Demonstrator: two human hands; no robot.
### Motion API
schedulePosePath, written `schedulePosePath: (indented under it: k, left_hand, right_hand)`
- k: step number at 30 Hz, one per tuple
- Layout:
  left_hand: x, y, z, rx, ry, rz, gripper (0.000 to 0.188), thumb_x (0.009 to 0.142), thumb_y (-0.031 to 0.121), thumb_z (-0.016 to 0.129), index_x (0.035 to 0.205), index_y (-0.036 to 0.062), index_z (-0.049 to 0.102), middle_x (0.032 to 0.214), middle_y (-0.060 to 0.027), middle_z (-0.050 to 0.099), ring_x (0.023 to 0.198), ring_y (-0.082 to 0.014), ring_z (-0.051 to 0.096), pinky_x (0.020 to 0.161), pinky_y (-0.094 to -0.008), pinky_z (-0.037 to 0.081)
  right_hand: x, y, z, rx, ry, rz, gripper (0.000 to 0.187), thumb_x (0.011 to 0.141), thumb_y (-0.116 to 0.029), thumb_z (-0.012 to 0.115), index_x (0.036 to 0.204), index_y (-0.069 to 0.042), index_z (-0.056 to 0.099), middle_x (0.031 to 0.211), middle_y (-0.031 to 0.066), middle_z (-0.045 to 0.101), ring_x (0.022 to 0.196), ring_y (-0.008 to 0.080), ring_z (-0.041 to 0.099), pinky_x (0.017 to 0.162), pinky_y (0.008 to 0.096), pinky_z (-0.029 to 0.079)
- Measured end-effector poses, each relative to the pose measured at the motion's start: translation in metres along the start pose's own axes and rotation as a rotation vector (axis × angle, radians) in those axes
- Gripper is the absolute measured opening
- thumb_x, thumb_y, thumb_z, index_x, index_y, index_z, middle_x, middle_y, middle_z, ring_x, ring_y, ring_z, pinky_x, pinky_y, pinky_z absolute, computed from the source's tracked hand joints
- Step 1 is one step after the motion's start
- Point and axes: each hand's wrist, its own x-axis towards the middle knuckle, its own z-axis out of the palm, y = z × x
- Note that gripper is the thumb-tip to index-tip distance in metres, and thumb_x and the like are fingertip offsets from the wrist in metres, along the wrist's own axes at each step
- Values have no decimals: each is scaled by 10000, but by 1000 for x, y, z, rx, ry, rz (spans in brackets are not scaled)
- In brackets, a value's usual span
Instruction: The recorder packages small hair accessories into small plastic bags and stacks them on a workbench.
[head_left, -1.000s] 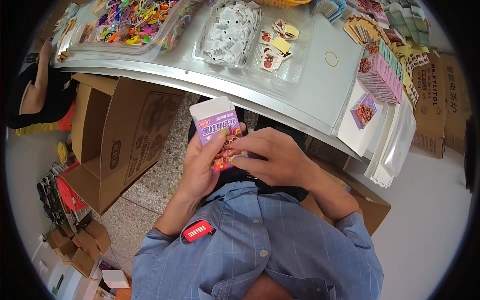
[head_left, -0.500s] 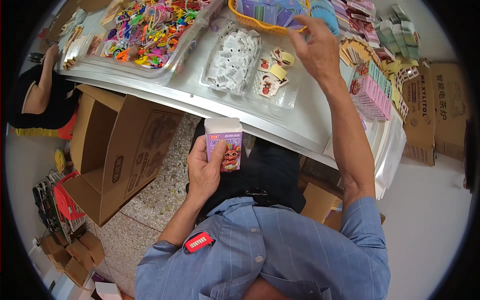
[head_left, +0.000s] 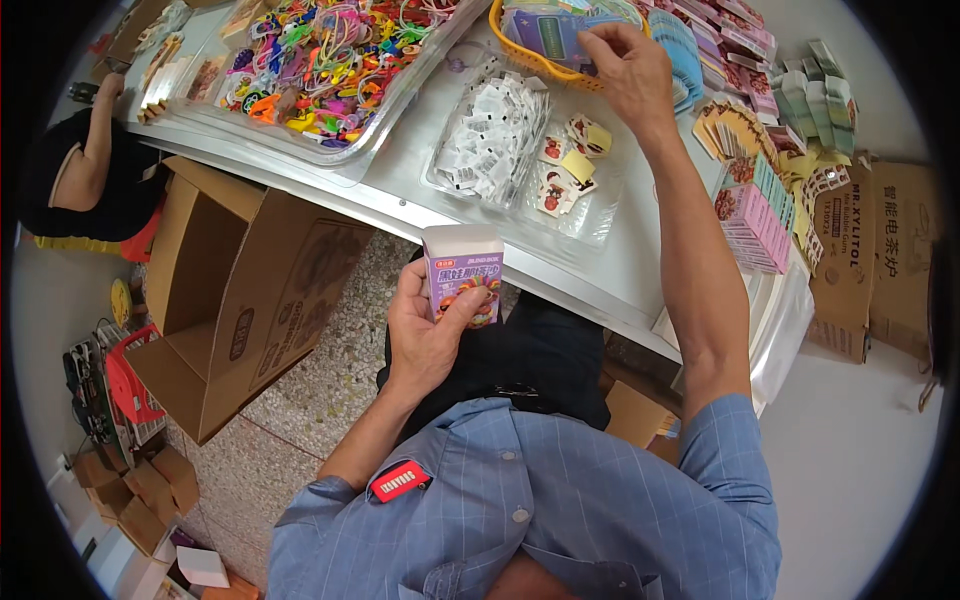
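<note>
My left hand (head_left: 422, 330) grips a small purple carton (head_left: 462, 278) with a cartoon figure on its front, held upright below the table edge. The carton's white-lined top flap stands up. At the far side, my right hand (head_left: 640, 82) reaches into a yellow basket (head_left: 545, 66) of purple and blue cards (head_left: 540, 34). Its thumb and forefinger pinch at a card there. Nearer to me, a clear tray (head_left: 432, 180) holds many small white sachets (head_left: 488, 135). Beside it, a shallow clear tray (head_left: 598, 225) carries red-and-yellow printed pieces (head_left: 568, 178).
A large clear bin (head_left: 365, 150) of colourful small toys stands at the back left. Stacked pink cartons (head_left: 750, 225) and blue cards (head_left: 675, 55) lie to the right. An open cardboard box (head_left: 270, 290) sits left of my legs. Another person's arm (head_left: 92, 165) shows far left.
My right hand has lowered onto the cards in the basket, its fingers closing from a spread pose. My left hand has raised the carton slightly. The whole view has shifted a little.
</note>
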Motion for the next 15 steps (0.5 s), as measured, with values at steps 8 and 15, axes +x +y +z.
schedulePosePath:
  k: [8, 15]
  left_hand:
    - [3, -2, 1, 25, 11, 13, 290, 961, 47, 669, 1209, -11, 530, 1078, -131, 707, 936, -155, 709, 823, -309, 605]
    - [2, 0, 6, 18, -10, 13, 289, 964, 45, 674, 1201, -26, 524, 1089, -124, 703, 947, -142, 702, 835, -300, 593]
  right_hand:
    - [-1, 10, -16, 131, 259, -166, 209, 964, -204, 692, 1031, -8, 721, 873, 1, 707, 760, 56, 617, 695, 218, 499]
    - [-1, 20, -36, 465, 198, -23, 261, 991, -182, 652, 1134, 36, 637, 884, 29, 688, 737, 72, 644, 616, 206, 548]
